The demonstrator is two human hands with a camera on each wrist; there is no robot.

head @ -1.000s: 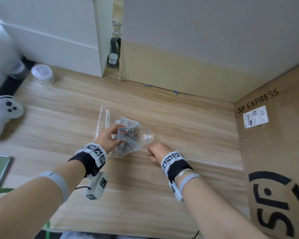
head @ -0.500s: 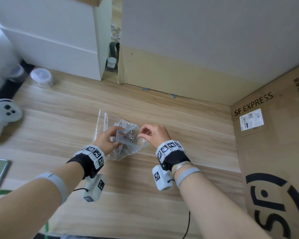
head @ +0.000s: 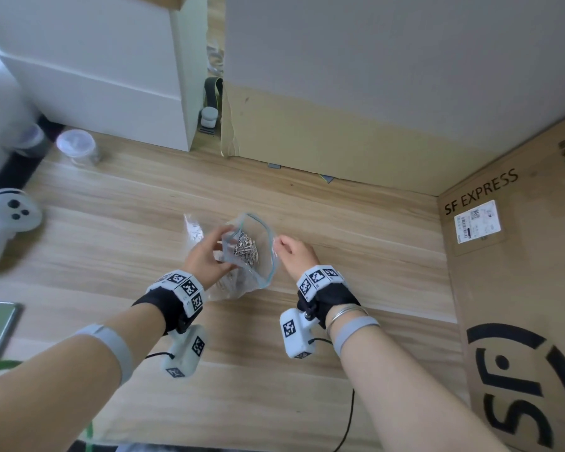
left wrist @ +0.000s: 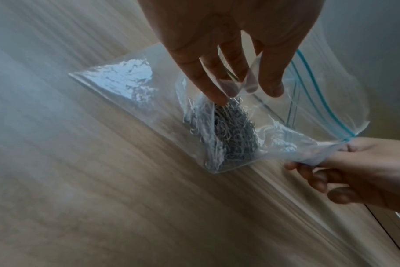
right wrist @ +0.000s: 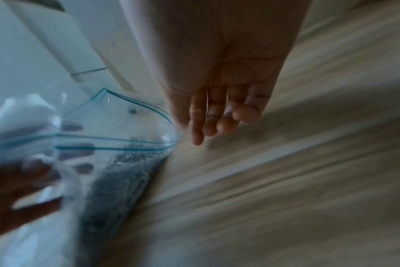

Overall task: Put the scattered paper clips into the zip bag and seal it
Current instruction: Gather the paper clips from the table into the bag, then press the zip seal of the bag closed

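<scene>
Checking progress, near to far: left hand [head: 206,256] grips the near-left lip of the zip bag [head: 261,272], fingers curled over the film; right hand [head: 294,252] pinches the right corner of the mouth at the blue zip strip [left wrist: 317,86], other fingers loosely curled. Bag sits base-down on the wooden table [head: 372,256], mouth held wide open. Paper clips [head: 245,247] lie bunched inside the bag, approx. all of them; no loose clips seen on the table, though blur limits certainty. Judgement: filling looks done; sealing not yet started, zip tracks well apart. A second clear bag [left wrist: 117,81] lies flat just beyond. Further off: white controller [head: 7,220] at left, cardboard box [head: 519,288] at right.
</scene>
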